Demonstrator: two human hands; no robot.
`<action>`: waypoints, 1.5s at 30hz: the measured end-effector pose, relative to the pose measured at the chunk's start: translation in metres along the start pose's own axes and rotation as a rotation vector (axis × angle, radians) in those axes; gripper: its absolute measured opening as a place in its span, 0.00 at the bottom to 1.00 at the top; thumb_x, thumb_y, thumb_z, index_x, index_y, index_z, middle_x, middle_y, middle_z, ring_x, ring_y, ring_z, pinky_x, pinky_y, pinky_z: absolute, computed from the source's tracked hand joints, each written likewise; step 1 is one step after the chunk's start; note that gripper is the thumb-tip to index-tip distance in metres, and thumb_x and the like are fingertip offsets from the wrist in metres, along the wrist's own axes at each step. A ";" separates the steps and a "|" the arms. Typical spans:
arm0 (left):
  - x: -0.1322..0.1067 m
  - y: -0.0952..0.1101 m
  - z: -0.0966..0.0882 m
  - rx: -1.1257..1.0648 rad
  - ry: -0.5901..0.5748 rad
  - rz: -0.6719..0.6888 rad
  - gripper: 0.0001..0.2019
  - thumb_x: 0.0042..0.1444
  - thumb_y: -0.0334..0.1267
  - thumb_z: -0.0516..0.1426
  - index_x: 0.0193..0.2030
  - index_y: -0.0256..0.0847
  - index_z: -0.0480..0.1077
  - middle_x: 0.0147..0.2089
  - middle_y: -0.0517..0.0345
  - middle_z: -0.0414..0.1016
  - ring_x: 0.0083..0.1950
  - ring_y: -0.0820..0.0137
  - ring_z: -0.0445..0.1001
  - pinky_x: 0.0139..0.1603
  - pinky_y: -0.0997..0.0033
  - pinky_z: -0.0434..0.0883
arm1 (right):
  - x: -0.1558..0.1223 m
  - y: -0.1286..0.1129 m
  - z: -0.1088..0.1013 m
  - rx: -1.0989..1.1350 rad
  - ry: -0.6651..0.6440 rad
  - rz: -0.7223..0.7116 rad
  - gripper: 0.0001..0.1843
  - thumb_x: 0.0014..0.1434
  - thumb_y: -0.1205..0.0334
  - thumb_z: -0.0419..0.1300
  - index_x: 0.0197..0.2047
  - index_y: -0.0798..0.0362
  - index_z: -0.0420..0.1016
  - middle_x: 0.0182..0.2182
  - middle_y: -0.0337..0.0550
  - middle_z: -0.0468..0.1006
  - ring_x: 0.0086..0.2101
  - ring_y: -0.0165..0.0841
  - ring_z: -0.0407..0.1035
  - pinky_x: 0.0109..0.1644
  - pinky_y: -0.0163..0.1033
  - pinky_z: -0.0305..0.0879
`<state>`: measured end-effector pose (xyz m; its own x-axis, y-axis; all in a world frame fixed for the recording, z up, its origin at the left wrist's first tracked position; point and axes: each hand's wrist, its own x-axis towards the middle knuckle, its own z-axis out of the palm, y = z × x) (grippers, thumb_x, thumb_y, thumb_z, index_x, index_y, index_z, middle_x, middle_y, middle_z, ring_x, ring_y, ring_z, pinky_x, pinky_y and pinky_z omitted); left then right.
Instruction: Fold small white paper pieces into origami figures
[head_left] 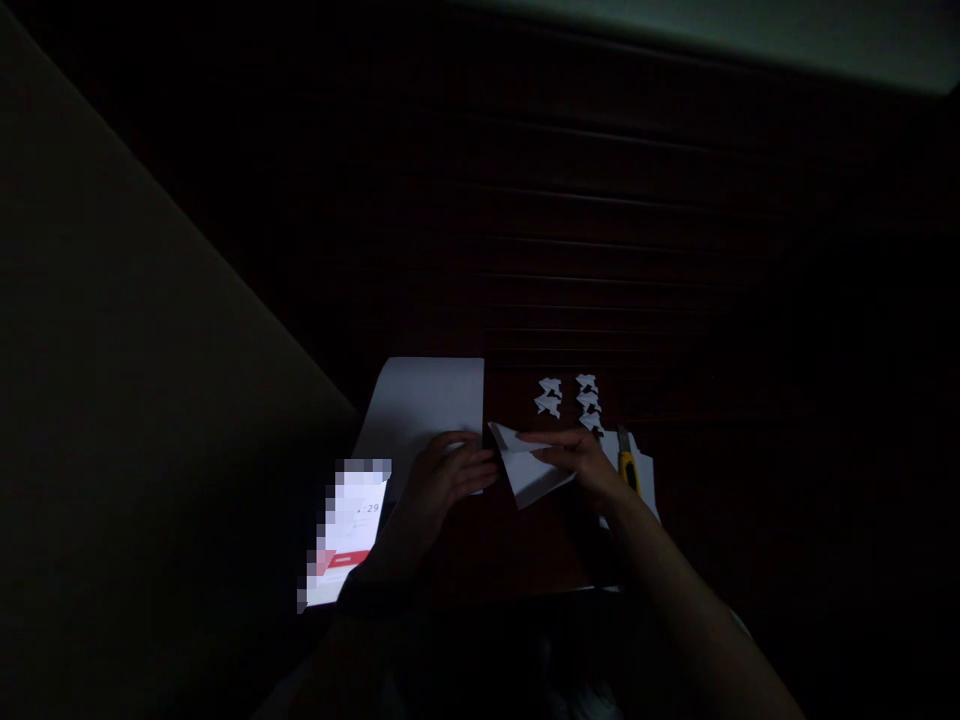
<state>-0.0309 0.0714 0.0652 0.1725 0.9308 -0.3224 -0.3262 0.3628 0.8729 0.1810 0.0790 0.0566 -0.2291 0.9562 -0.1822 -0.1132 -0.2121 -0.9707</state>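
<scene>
My right hand [590,468] grips a partly folded piece of white paper [531,482], its fingers lying across the upper side. The paper has a pointed corner at its upper left. Just left of it is my left hand [448,474], fingers stretched out and holding nothing, its fingertips apart from the folded piece. Beneath the left hand lies a large white sheet of paper [435,398]. Small folded paper figures stand beyond the right hand in two groups, a left group [550,398] and a right group [589,402].
A yellow utility knife [629,472] rests on more white paper [646,485] beside my right forearm. At the left, a lit screen [351,530] stands near my left wrist. The dark table [510,560] borders a pale wall [112,350] on the left. The room is very dim.
</scene>
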 end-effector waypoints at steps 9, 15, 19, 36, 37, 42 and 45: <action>0.003 -0.009 0.008 0.279 0.079 0.133 0.13 0.47 0.47 0.61 0.31 0.38 0.71 0.31 0.56 0.75 0.32 0.69 0.74 0.31 0.73 0.70 | 0.001 0.018 0.027 -0.260 -0.021 -0.168 0.16 0.52 0.62 0.58 0.45 0.49 0.77 0.37 0.42 0.79 0.36 0.36 0.71 0.40 0.40 0.64; 0.007 -0.006 0.004 0.572 0.235 0.289 0.10 0.46 0.45 0.61 0.28 0.40 0.72 0.28 0.58 0.75 0.31 0.67 0.73 0.32 0.71 0.68 | -0.001 0.005 0.022 -0.158 -0.130 -0.187 0.18 0.48 0.58 0.64 0.44 0.51 0.77 0.44 0.45 0.76 0.45 0.40 0.69 0.50 0.44 0.61; 0.008 -0.014 0.007 0.574 0.126 0.335 0.07 0.47 0.42 0.61 0.29 0.41 0.72 0.31 0.56 0.76 0.35 0.64 0.75 0.38 0.68 0.69 | 0.005 0.007 0.019 -0.090 0.025 -0.173 0.20 0.50 0.55 0.63 0.47 0.51 0.74 0.42 0.47 0.77 0.43 0.38 0.69 0.49 0.44 0.62; 0.007 -0.021 0.009 0.639 0.026 0.357 0.09 0.48 0.38 0.60 0.38 0.40 0.72 0.34 0.56 0.78 0.36 0.67 0.77 0.38 0.70 0.73 | 0.012 0.015 0.015 0.078 0.056 -0.093 0.14 0.45 0.58 0.67 0.36 0.54 0.75 0.25 0.38 0.74 0.25 0.27 0.66 0.29 0.33 0.62; 0.007 -0.020 0.009 0.637 0.039 0.355 0.09 0.48 0.38 0.60 0.36 0.40 0.73 0.34 0.55 0.78 0.36 0.67 0.77 0.38 0.70 0.73 | 0.012 0.015 0.015 0.091 0.058 -0.088 0.14 0.45 0.58 0.67 0.35 0.54 0.75 0.25 0.38 0.74 0.25 0.27 0.66 0.29 0.33 0.62; 0.007 -0.020 0.009 0.615 0.034 0.334 0.10 0.47 0.39 0.61 0.38 0.40 0.75 0.36 0.55 0.79 0.37 0.66 0.77 0.39 0.70 0.73 | 0.011 0.015 0.016 0.104 0.082 -0.099 0.14 0.45 0.57 0.67 0.35 0.54 0.74 0.26 0.39 0.75 0.25 0.28 0.67 0.29 0.33 0.64; 0.007 -0.020 0.008 0.604 0.043 0.313 0.11 0.48 0.39 0.61 0.38 0.40 0.76 0.39 0.54 0.79 0.39 0.65 0.77 0.40 0.70 0.73 | 0.010 0.017 0.016 0.084 0.042 -0.091 0.16 0.46 0.58 0.67 0.38 0.54 0.73 0.27 0.38 0.75 0.26 0.28 0.68 0.29 0.33 0.64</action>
<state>-0.0153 0.0699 0.0485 0.1128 0.9933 -0.0245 0.2232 -0.0013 0.9748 0.1616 0.0819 0.0411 -0.1733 0.9796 -0.1019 -0.2131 -0.1383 -0.9672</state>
